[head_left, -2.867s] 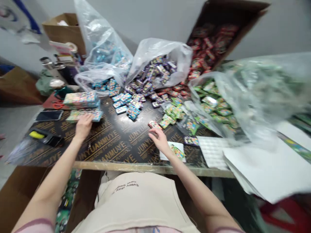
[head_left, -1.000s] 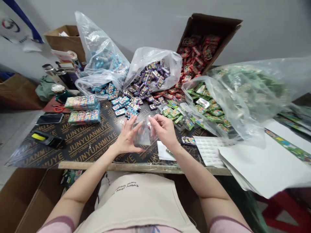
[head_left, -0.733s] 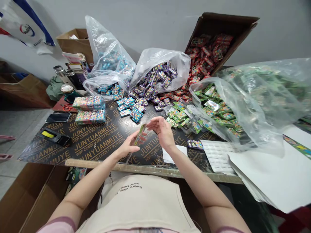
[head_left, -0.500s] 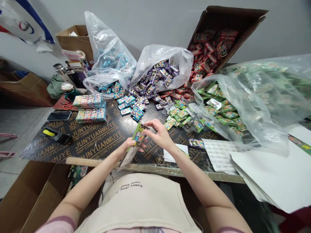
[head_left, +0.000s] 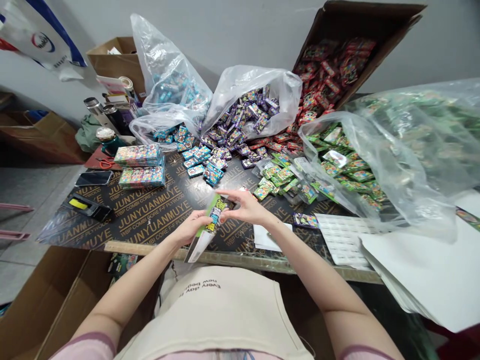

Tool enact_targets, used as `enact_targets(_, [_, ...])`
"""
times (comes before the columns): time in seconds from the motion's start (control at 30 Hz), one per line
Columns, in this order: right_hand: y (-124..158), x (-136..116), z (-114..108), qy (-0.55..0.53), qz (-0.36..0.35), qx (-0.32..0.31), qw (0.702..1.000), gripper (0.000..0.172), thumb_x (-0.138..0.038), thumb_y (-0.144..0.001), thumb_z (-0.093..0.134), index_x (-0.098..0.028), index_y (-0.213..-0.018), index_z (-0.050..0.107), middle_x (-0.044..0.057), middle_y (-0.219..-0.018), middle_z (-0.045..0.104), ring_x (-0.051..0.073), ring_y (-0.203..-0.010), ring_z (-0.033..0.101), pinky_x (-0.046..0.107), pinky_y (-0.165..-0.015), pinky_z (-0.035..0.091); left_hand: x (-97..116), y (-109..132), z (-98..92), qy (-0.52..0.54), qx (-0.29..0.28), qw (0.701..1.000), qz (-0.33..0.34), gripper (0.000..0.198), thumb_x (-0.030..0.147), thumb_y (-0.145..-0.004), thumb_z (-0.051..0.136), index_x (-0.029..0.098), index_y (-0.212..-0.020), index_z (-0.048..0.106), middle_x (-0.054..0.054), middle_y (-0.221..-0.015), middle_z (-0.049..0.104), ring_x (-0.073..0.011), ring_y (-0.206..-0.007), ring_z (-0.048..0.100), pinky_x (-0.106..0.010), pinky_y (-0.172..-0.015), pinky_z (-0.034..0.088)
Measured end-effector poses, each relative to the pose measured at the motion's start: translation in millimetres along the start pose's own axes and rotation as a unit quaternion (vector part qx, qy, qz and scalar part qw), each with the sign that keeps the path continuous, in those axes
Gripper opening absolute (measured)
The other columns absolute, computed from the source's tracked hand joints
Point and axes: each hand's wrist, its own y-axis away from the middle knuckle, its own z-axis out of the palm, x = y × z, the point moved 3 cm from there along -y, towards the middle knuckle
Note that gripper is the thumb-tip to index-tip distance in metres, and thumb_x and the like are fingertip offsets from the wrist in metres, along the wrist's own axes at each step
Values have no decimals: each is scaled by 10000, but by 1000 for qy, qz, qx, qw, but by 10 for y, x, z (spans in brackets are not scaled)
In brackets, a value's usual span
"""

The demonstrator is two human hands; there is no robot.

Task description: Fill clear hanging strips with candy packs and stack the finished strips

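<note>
A flat printed packet (head_left: 215,216), green and black with bright lettering and a pale barcode panel at its lower end, is held tilted above the table's front edge. My left hand (head_left: 193,226) grips its left side, thumb across the front. My right hand (head_left: 245,206) is closed at its upper right side, fingers along the top edge and thumb on the front; clear film shows near the top. Beyond my hands lie small blue boxes (head_left: 213,173), purple boxes (head_left: 234,135) and green packets (head_left: 277,176).
Clear bags of blue, purple and green (head_left: 352,170) packs line the back, beside a tipped carton (head_left: 375,12) of red packs. At left are stacked wrapped packs (head_left: 142,177), a phone (head_left: 93,178) and a black tape-cutter-like tool (head_left: 88,206). White sheets (head_left: 427,270) lie at right.
The packet's printed front is turned more toward me. My right hand's fingers have moved slightly left along its top edge, and the whole view has shifted a little.
</note>
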Motion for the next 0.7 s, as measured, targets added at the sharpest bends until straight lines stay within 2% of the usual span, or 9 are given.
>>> enact_targets(0.1, [8, 29, 27, 22, -16, 53, 998, 395, -333, -694, 759, -244, -1073, 696, 40, -1020, 716, 230, -947, 634, 370, -877, 462, -3, -9, -12, 22, 31, 999, 3, 325, 359, -633, 729, 110, -842, 720, -33, -674, 688, -113, -530, 545, -220, -537, 386])
enact_targets(0.17, [27, 52, 55, 23, -22, 61, 998, 350, -335, -728, 733, -254, -1067, 698, 46, -1040, 713, 235, -982, 630, 392, -915, 447, -1, -5, -5, 29, 28, 999, 3, 323, 359, -624, 755, 105, -821, 718, -38, -672, 691, -113, -538, 556, -218, -549, 402])
enact_targets(0.23, [46, 89, 48, 24, -22, 102, 994, 442, -360, -718, 744, -264, -1141, 661, 51, -1060, 698, 232, -985, 624, 401, -921, 450, 13, 3, -8, 38, 39, 998, 9, 331, 365, -615, 774, 104, -809, 712, -39, -672, 692, -120, -553, 573, -226, -575, 428])
enact_targets(0.33, [71, 190, 6, 5, 5, 231, 973, 682, -428, -651, 788, -265, -1274, 562, 79, -1182, 635, 250, -1082, 581, 422, -954, 440, 56, 3, -43, 51, 79, 995, 36, 366, 399, -619, 776, 104, -819, 696, -38, -663, 686, -136, -561, 591, -248, -598, 454])
enact_targets(0.37, [70, 241, 28, -22, 25, 244, 969, 723, -450, -636, 793, -263, -1289, 544, 86, -1204, 622, 254, -1093, 578, 422, -944, 452, 71, -5, -58, 51, 90, 994, 46, 377, 419, -629, 766, 103, -819, 689, -38, -655, 680, -141, -563, 591, -253, -598, 454])
enact_targets(0.43, [52, 350, 155, -105, 74, 186, 974, 690, -478, -637, 782, -251, -1253, 568, 86, -1163, 647, 252, -1040, 615, 405, -883, 498, 101, -28, -97, 20, 112, 991, 77, 375, 460, -654, 734, 107, -764, 670, -24, -618, 651, -138, -559, 572, -248, -582, 439])
enact_targets(0.5, [44, 437, 324, -176, 114, 104, 972, 535, -485, -668, 753, -220, -1120, 643, 72, -1025, 700, 240, -919, 661, 390, -821, 530, 124, -56, -147, -69, 150, 978, 124, 370, 477, -685, 698, 119, -633, 618, 6, -557, 589, -113, -538, 514, -225, -551, 396])
enact_targets(0.6, [75, 511, 454, -216, 136, 108, 961, 390, -478, -700, 722, -186, -954, 679, 56, -889, 720, 217, -794, 674, 364, -763, 546, 101, -113, -210, -208, 196, 942, 175, 428, 471, -727, 652, 135, -501, 514, 36, -492, 484, -80, -503, 413, -208, -507, 319])
enact_targets(0.7, [156, 555, 513, -251, 160, 93, 950, 441, -441, -684, 740, -199, -1040, 642, 32, -863, 715, 175, -685, 653, 283, -594, 538, -2, -203, -257, -212, 193, 942, 173, 438, 498, -759, 609, 134, -530, 527, 33, -496, 486, -85, -497, 417, -212, -505, 326])
